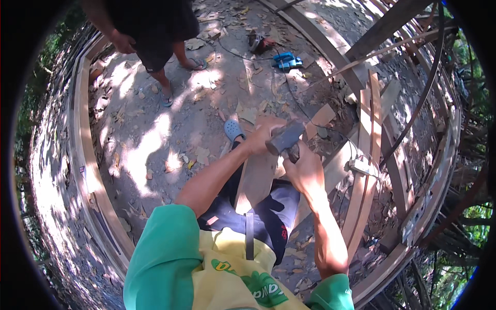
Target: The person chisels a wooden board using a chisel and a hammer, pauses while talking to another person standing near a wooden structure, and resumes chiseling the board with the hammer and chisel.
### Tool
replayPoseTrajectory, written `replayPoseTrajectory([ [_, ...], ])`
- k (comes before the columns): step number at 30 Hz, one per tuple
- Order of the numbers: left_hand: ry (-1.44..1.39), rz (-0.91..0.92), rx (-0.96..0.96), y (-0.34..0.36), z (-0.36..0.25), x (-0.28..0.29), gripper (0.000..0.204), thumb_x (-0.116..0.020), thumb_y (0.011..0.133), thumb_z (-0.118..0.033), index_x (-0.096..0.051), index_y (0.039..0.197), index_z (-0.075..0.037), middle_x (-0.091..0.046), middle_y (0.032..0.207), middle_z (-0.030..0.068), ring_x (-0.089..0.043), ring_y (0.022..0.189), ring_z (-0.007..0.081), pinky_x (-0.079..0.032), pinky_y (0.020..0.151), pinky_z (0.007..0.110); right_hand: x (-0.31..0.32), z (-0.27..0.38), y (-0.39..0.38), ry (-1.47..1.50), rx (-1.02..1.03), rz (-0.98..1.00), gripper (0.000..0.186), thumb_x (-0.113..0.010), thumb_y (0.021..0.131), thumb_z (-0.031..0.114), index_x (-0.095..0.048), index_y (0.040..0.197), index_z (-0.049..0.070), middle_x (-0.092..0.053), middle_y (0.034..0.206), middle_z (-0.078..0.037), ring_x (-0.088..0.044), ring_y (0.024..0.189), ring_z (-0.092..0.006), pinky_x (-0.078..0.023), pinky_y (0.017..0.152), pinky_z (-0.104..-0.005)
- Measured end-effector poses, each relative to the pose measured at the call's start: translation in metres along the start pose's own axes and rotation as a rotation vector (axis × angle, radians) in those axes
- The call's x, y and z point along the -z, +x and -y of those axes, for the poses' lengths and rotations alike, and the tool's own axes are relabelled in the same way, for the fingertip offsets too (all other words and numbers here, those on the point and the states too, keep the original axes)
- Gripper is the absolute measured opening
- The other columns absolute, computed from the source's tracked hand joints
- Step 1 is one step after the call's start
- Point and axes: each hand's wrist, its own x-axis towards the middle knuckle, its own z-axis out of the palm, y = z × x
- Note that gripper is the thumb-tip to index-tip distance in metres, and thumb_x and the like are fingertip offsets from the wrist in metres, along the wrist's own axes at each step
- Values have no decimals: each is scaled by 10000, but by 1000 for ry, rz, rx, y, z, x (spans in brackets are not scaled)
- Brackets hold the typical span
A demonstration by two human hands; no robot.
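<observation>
My right hand point(302, 168) grips a heavy hammer by its handle, with the dark metal head point(284, 137) raised at the middle right of the view. My left hand point(261, 135) is closed at the upper end of a wooden board point(253, 188), just left of the hammer head, which partly hides its fingers; what exactly they hold I cannot make out. The board reaches down to my dark-trousered lap. A grey-blue clog point(232, 130) shows beyond my left wrist.
Another person point(150, 31) in dark shorts stands at upper left. A blue power tool point(287, 60), a red-and-black tool point(262, 43) and cables lie on the leaf-strewn dirt. Long timbers point(369, 129) and leaning beams crowd the right; more timber point(95, 181) lines the left.
</observation>
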Motion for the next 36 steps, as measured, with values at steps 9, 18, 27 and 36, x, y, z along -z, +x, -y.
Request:
replayPoseTrajectory([
  [9, -455, 64, 913, -14, 22, 5, 263, -762, 853, -191, -558, 716, -95, -524, 626, -31, -482, 546, 65, -383, 529, 260, 66, -14, -66, 558, -272, -318, 124, -641, 790, 59, -607, 900, 12, -549, 626, -19, -502, 464, -106, -414, 448, -266],
  [18, -338, 100, 891, -32, 29, 12, 263, -788, 825, -165, -554, 738, -81, -533, 660, -52, -490, 609, 54, -405, 585, 255, 229, 74, -29, 1129, 724, -806, 354, -545, 943, 196, -434, 615, 123, -381, 527, 19, -478, 413, -122, -441, 365, -257],
  [27, 304, -74, -22, -38, 57, 4, 185, -734, 811, -197, -658, 853, -34, -626, 653, 32, -620, 594, 123, -499, 593, 323, -1, 5, 18, 198, 54, -52, 345, -704, 859, 250, -637, 1055, -26, -686, 801, -245, -685, 738, -421, -536, 682, -476],
  [36, -424, 99, 911, 4, 34, 26, 255, -747, 858, -180, -533, 758, -83, -540, 641, -3, -514, 563, 85, -421, 550, 273, 205, 39, -47, 1134, 256, -565, 139, -602, 887, 43, -480, 822, 60, -446, 670, 3, -437, 511, -105, -399, 485, -246],
])
